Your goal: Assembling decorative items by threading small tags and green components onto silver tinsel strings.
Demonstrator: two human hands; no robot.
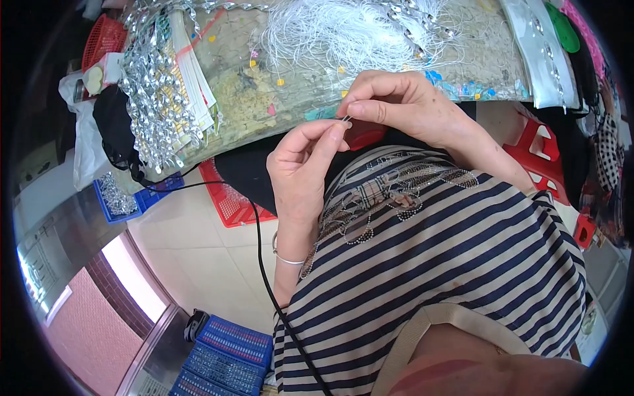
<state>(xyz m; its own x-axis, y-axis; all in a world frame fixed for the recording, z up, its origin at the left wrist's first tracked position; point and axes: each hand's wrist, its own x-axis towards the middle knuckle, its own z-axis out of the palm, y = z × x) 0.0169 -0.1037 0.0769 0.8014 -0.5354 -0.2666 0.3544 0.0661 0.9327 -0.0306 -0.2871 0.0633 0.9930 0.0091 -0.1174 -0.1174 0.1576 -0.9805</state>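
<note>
Just past the table's near edge, my two hands meet fingertip to fingertip. My left hand (300, 162) is closed in a pinch, thumb against forefinger. From the right, my right hand (406, 105) pinches at the same spot. A tiny thin piece (347, 119), wire-like, shows between the fingertips; it is too small to name. Beyond my hands, a tangled heap of white thread (337, 33) spreads over the worn table cover (244, 109). Strands of silvery twisted beads (158, 99) hang over the table's left edge, beside white paper strips (196, 79).
A black cable (261, 244) runs down past my left forearm. Below the table are a red basket (228, 204) and a blue tray of silvery pieces (119, 198). A red stool (538, 155) stands right; blue compartment trays (224, 356) lie lower left. Plastic sheeting (541, 59) covers the right corner.
</note>
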